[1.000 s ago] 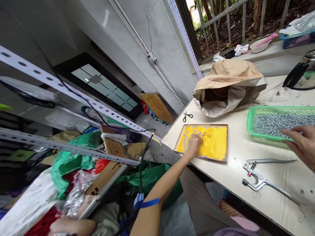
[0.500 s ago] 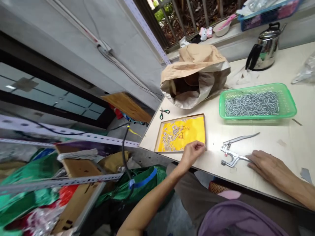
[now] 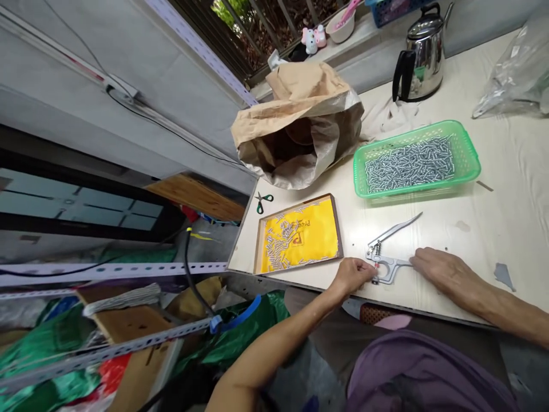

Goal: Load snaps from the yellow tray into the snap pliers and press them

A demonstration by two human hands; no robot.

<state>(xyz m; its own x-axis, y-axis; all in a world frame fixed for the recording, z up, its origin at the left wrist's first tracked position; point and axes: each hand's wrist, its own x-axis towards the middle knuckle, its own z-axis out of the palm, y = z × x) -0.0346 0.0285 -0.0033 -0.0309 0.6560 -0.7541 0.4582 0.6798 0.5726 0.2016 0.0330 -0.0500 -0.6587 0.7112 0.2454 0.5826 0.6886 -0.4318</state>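
My left hand (image 3: 355, 276) is closed in a pinch at the jaw of the metal hand pliers (image 3: 388, 264); what its fingertips hold is too small to name. My right hand (image 3: 441, 269) grips the end of the pliers' lower handle, while the upper handle stands spread open. Left of the pliers lies a shallow tray (image 3: 339, 229) lined with yellow, with small metal pins (image 3: 278, 246) scattered over its left part. Behind the pliers, a green basket (image 3: 469, 166) holds a heap of similar metal pieces (image 3: 412, 164).
An open brown paper bag (image 3: 295, 109) stands behind the tray. Green-handled scissors (image 3: 262, 201) lie near the table's left edge. At the back are a steel kettle (image 3: 424, 57) and a clear plastic bag (image 3: 514, 80). The table's front edge runs just below my hands.
My left hand has moved right, from the tray's corner to the pliers' jaw. My right hand still holds the handle. The camera view has shifted, so the table's things appear further left.
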